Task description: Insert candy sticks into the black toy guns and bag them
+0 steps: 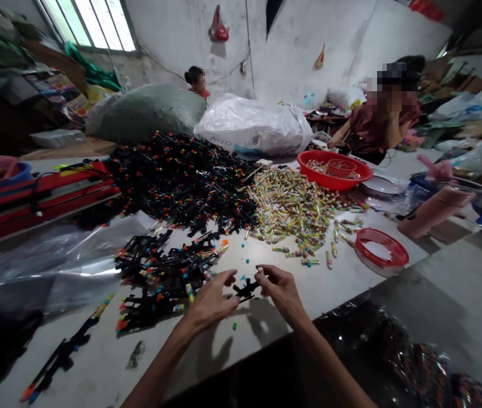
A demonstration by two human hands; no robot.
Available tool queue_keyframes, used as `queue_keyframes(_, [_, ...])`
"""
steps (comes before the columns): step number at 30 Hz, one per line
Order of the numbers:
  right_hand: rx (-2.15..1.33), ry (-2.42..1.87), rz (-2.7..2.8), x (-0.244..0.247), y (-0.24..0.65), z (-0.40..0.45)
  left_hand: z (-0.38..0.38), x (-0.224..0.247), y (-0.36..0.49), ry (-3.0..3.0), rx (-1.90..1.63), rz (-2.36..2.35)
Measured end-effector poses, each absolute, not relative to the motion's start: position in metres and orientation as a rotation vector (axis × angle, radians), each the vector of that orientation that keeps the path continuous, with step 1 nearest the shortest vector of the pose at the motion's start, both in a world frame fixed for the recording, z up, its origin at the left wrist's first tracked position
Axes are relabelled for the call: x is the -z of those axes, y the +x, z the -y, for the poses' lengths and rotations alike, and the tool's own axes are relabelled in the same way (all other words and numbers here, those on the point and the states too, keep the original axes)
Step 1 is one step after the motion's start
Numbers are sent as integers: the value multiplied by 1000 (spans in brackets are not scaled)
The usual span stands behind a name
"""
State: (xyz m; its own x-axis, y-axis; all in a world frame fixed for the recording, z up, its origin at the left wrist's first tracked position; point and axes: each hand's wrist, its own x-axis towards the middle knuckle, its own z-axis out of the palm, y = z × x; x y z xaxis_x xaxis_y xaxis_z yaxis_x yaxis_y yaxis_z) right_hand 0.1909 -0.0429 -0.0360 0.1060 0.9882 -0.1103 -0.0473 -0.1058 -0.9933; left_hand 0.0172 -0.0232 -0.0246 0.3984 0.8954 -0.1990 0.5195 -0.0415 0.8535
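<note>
Near the table's front edge, my left hand (214, 299) is beside a small black toy gun (247, 289), its thumb and fingers apart around the gun's left end. My right hand (281, 289) is at the other end, with thumb and fingers pinched together; what they hold is too small to make out. Left of my hands lies a heap of black toy guns (168, 277) with orange tips and some candy tubes among them. One longer toy gun (64, 351) with a yellow tube lies at the lower left. A green piece (235, 326) lies below my hands.
Behind are a large pile of black toy guns (181, 181) and a pile of candy tubes (294, 207). A red basin (334, 170), a red basket (381, 250) and a pink bottle (436, 211) stand right. Clear plastic (54, 266) covers the left. Two people are across the table.
</note>
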Motion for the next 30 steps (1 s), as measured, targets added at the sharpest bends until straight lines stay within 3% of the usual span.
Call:
queue_keyframes(5, [-1355, -1188, 1085, 25, 184, 59, 21, 20, 24, 1907, -313, -1034])
queue_keyframes(10, [-1347, -1270, 922, 20, 205, 58, 34, 20, 18, 2175, -327, -1249])
queue_keyframes(21, [-1570, -1215, 1318, 17, 208, 72, 53, 28, 24, 2277, -317, -1131])
queue_keyframes(30, [-1426, -1132, 1614, 13, 214, 73, 60, 25, 20, 2506, -196, -1086])
